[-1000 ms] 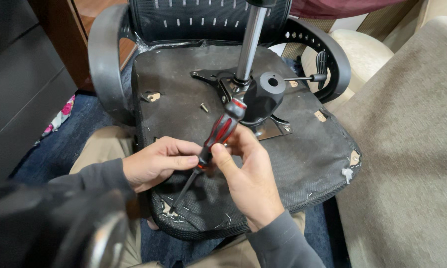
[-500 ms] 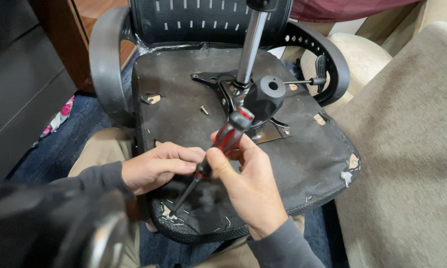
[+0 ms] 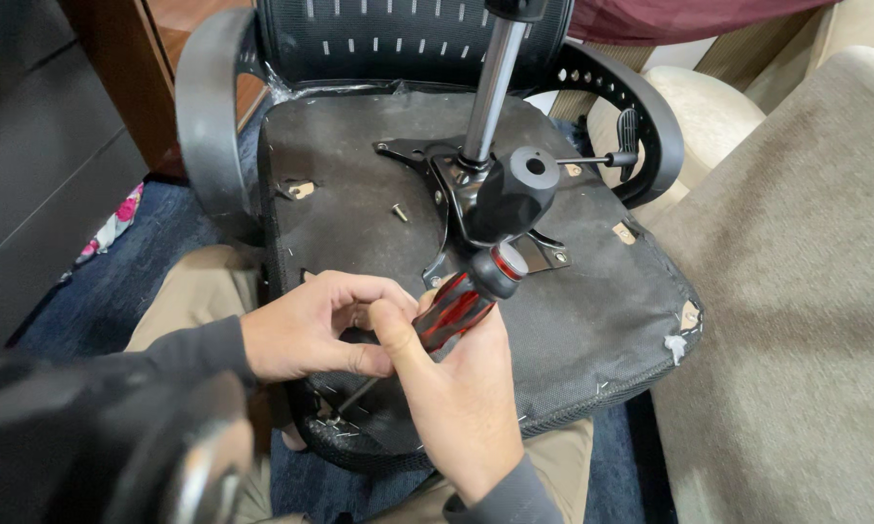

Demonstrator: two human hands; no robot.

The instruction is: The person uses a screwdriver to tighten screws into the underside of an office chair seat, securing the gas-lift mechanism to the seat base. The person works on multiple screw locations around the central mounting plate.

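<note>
Item: red-and-black screwdriver (image 3: 466,299), held in your right hand (image 3: 456,388), grip closed round the handle; tip set low at the near edge of the upturned chair seat (image 3: 359,204). Since a second ago the handle has dropped closer to you, away from the black knob (image 3: 514,189). Your left hand (image 3: 311,325) pinches the shaft, steadying it. Loose screw (image 3: 399,211) lies well apart.
</note>
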